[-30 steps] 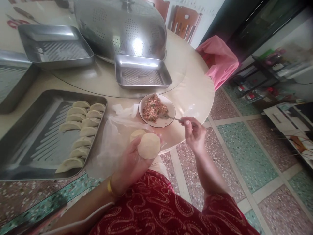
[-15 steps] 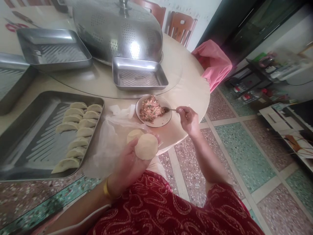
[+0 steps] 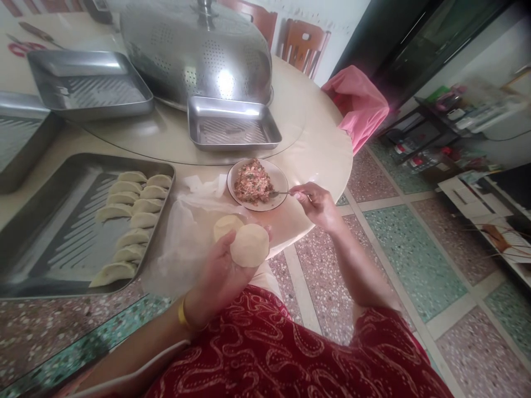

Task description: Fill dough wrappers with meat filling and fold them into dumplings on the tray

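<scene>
Left hand (image 3: pixel 222 271) cups a dough round (image 3: pixel 249 245); right hand (image 3: pixel 316 203) pinches a spoon (image 3: pixel 277 193) in the filling plate (image 3: pixel 279 178) at 12 o'clock.

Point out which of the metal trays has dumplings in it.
The large tray at the near left table edge; folded dumplings line its right side. The other trays sit bare.

Dumpling tray (image 3: pixel 50 243) left of filling plate (image 3: pixel 279 176).

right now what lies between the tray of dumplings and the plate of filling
In the head view, a crumpled clear plastic sheet lies between the dumpling tray and the filling plate.
</scene>
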Motion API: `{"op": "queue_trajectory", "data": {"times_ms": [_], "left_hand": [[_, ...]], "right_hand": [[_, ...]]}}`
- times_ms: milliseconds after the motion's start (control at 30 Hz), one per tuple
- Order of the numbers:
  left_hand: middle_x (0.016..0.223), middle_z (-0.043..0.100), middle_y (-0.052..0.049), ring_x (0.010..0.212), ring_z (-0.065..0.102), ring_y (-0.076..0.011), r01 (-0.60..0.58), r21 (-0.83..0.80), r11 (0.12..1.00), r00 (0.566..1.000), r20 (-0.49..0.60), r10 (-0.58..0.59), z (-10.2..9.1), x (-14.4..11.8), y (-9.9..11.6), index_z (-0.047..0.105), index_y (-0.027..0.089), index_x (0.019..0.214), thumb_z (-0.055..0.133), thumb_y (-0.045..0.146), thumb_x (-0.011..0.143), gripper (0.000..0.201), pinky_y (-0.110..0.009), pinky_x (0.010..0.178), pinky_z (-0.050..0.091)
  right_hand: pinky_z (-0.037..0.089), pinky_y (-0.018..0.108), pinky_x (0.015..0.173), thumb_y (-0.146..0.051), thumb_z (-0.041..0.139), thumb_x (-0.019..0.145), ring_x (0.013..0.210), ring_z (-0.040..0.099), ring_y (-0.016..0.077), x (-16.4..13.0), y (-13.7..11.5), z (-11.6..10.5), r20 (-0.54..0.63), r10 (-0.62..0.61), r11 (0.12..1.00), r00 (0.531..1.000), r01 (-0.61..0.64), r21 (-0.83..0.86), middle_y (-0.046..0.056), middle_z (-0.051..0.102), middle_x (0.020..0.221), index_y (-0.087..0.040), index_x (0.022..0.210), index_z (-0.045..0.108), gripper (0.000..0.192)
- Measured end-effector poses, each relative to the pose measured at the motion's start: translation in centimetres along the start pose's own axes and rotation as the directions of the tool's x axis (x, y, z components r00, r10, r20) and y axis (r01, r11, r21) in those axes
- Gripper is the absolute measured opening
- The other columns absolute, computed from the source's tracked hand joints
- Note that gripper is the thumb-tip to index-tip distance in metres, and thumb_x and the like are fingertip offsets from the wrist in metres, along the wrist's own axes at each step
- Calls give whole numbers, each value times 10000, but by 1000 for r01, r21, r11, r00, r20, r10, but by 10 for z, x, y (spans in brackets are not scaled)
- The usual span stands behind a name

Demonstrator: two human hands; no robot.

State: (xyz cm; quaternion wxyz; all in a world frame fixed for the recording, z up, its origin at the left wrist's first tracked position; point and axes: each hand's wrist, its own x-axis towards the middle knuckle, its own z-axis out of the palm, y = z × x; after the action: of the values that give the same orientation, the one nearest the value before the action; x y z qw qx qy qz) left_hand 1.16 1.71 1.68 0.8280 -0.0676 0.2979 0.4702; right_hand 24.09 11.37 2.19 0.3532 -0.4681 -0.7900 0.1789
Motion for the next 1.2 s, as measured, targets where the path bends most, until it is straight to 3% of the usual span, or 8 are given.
{"op": "queue_trajectory", "data": {"times_ms": [133, 267, 567, 733, 933, 1067, 1200], "left_hand": [[1127, 712, -135, 1207, 602, -267, 1, 0, 1000, 999, 43, -1, -1, -2, -2, 669, 88, 1076, 520, 323, 914, 322, -370, 1078, 461], [1121, 714, -141, 1206, 605, -250, 21, -8, 1000, 998, 62, -21, -3, -3, -5, 674, 72, 1077, 523, 328, 917, 337, -332, 1070, 464], [1056, 735, -134, 1142, 645, -230, 42, 4, 999, 997, 62, -42, -2, -3, -7, 689, 71, 1037, 438, 350, 951, 385, -324, 1082, 446], [1034, 739, -136, 1128, 652, -229, 36, 6, 999, 995, 95, -37, -3, -3, -6, 692, 68, 1026, 428, 344, 950, 389, -325, 1081, 444], [1028, 739, -136, 1120, 657, -232, 39, -22, 999, 997, 69, -37, -3, -2, -6, 684, 56, 1036, 418, 324, 954, 387, -318, 1058, 464], [1041, 738, -141, 1128, 653, -232, 29, -17, 999, 999, 18, -29, -1, -2, -7, 674, 54, 1058, 438, 327, 952, 376, -319, 1061, 462], [1051, 734, -156, 1138, 648, -238, 19, -1, 1000, 1000, -9, -19, 0, -2, -8, 668, 54, 1074, 453, 326, 945, 370, -328, 1058, 466]], "right_hand": [[560, 374, 699, -467, 494, 960, 821, 671, 192, -4, 7, -2, -69, -99, 993, 993, 94, -69, 37, 738, 897, -277, 981, 692, 275], [566, 376, 712, -450, 502, 961, 813, 669, 193, -7, 14, 0, -92, -163, 983, 982, 154, -97, 31, 738, 876, -283, 956, 689, 251], [576, 368, 726, -389, 510, 964, 820, 693, 185, -23, 5, 32, -124, -71, 997, 990, 75, 24, 44, 724, 877, -255, 953, 679, 216], [570, 382, 749, -350, 471, 984, 874, 687, 193, -30, 4, 46, -176, -87, 994, 980, 97, 50, 48, 727, 919, -274, 1003, 655, 200], [582, 385, 775, -353, 552, 950, 845, 699, 183, -26, 11, 36, -9, -243, 961, 970, 242, 132, 17, 754, 901, -293, 948, 699, 159], [591, 389, 802, -305, 575, 942, 889, 697, 170, -13, 13, 22, 65, -334, 928, 940, 316, 199, -8, 752, 940, -352, 1064, 695, 178], [597, 374, 858, -262, 558, 947, 970, 688, 157, 4, 7, 28, 127, -388, 909, 913, 355, 219, 0, 749, 1011, -346, 1109, 688, 224]]}}
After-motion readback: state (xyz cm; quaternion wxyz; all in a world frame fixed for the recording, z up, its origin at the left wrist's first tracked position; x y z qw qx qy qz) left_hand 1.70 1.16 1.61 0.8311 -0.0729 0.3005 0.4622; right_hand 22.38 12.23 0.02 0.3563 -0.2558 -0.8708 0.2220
